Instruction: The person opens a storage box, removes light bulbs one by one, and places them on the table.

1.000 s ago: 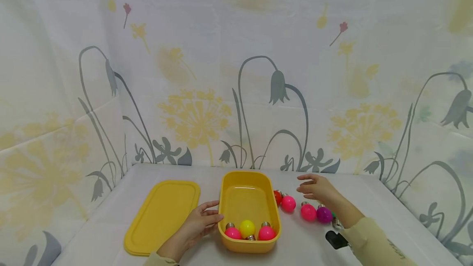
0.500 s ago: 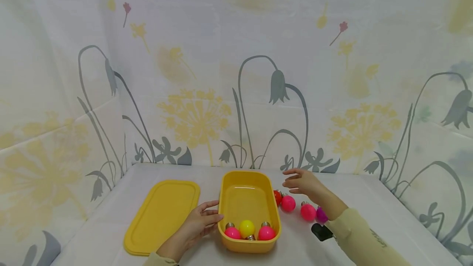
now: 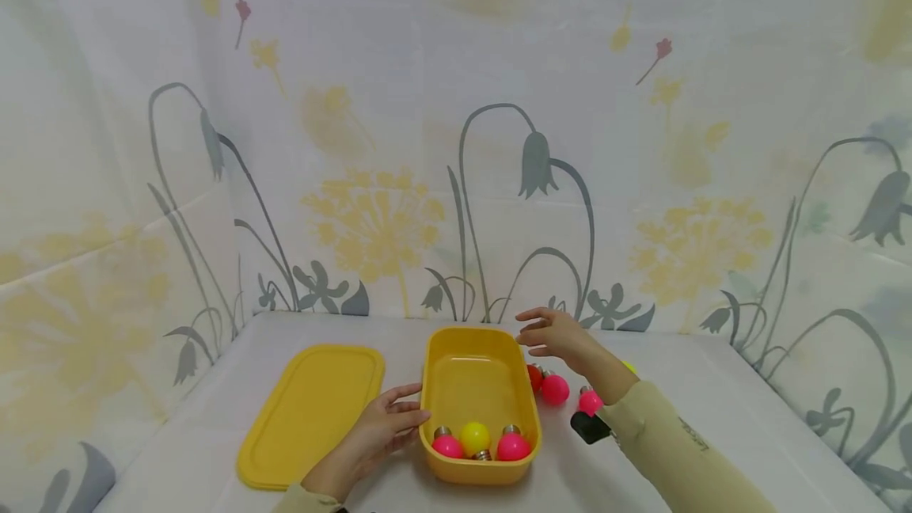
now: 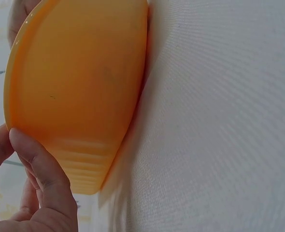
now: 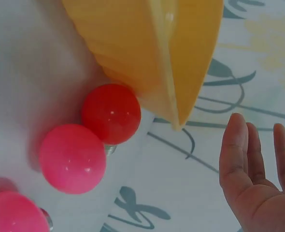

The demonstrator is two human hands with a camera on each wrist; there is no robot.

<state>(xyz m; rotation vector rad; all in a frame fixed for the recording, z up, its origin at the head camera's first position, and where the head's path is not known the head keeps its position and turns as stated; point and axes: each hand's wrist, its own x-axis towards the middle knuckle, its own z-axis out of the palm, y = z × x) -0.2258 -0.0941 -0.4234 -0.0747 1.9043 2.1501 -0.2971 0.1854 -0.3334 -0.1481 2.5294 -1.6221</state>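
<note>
Yellow box holds three light bulbs, visible only from the head; the left hand pinches its left rim, the right hand hangs loose-fingered near its far right corner. The right wrist view uncovers the red bulb beside it.

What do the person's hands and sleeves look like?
The left hand and right hand are ungloved. The left sleeve and right sleeve are pale beige; the right one bears small dark lettering, unreadable here. A black piece shows beside its cuff.
</note>
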